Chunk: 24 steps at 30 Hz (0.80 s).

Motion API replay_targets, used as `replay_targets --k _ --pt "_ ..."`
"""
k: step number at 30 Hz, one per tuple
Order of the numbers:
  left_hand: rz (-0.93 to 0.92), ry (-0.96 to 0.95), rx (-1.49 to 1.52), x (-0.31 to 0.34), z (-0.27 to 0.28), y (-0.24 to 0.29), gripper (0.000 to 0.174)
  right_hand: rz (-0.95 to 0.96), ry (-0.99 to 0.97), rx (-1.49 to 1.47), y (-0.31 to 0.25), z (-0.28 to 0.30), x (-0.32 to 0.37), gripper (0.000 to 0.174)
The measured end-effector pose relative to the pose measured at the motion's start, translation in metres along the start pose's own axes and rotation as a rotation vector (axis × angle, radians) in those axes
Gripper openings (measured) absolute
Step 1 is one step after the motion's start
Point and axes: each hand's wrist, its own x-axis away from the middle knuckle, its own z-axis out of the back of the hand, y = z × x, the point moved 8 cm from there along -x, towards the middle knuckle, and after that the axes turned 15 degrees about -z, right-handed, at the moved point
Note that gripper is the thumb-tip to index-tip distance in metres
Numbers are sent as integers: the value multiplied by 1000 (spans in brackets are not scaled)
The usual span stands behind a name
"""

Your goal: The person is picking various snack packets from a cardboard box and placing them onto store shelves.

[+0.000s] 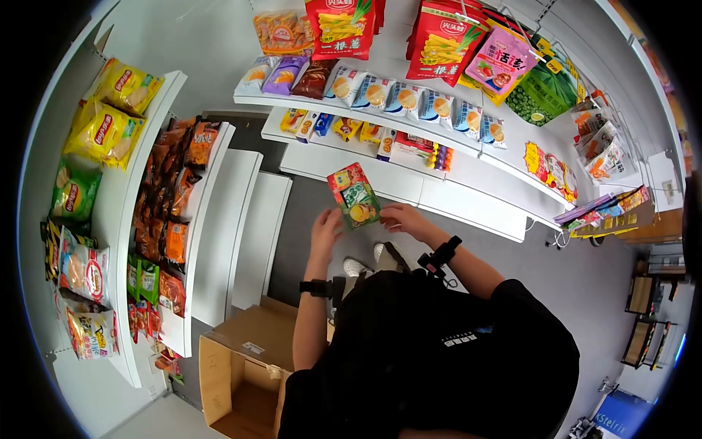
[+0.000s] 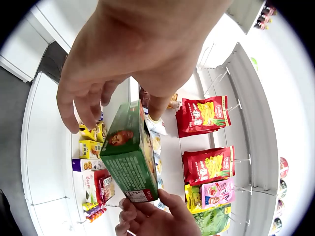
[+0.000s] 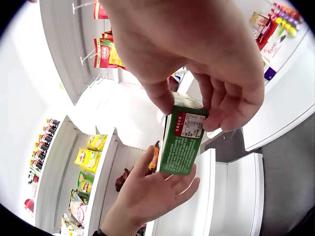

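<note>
You're holding the green box (image 1: 354,196) in mid-air between both hands, in front of the white shelves (image 1: 241,212). Right hand (image 1: 401,217) is pinching the labelled end between thumb and fingertips (image 3: 224,108); left hand (image 1: 325,230) is cupping the opposite end, thumb one side, fingers the other. I'm reading it as light, stiff cardboard with a glossy print, so it's likely slipping under a loose pinch and denting at the corners if squeezed; gripping across the narrow faces near an end is looking safest. Around you: snack packs (image 1: 406,99) are lining the shelves ahead, red bags (image 1: 340,25) are hanging above them, chip bags (image 1: 110,132) are sitting on your left, an open carton (image 1: 219,358) is standing on the floor (image 1: 303,205) beside you. Nothing is blocking the gap between box and shelves.
</note>
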Motion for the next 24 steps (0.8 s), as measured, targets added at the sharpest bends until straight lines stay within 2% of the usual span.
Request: replay_targets --k 3,6,9,12,13,15,16,17,19,21,24 --pt "45 47 49 12 20 -15 58 -84 13 -90 19 15 -16 29" --pt "31 86 92 20 47 -29 54 -104 -98 -187 46 33 -58 24" --pt "33 163 92 32 65 -31 51 -181 -34 -341 58 48 -83 23" --pt "53 215 75 48 80 -38 55 -215 -224 -401 73 81 -150 21" --pt "63 234 85 56 87 -43 54 -218 -76 -405 57 87 -146 20" --pt "82 276 97 70 99 -51 53 -115 14 -516 25 103 -162 20" --pt "72 320 102 78 105 -48 52 -116 -82 -540 11 113 -185 21" --pt "70 362 103 91 110 -41 51 13 -368 -469 -7 124 -216 22" --pt "71 425 134 110 124 -48 46 -91 -90 -648 -46 132 -202 27" --pt "85 521 169 126 136 -52 45 -196 112 -616 -62 154 -213 31" --pt "92 603 233 145 154 -61 44 -230 205 -548 -55 173 -232 26"
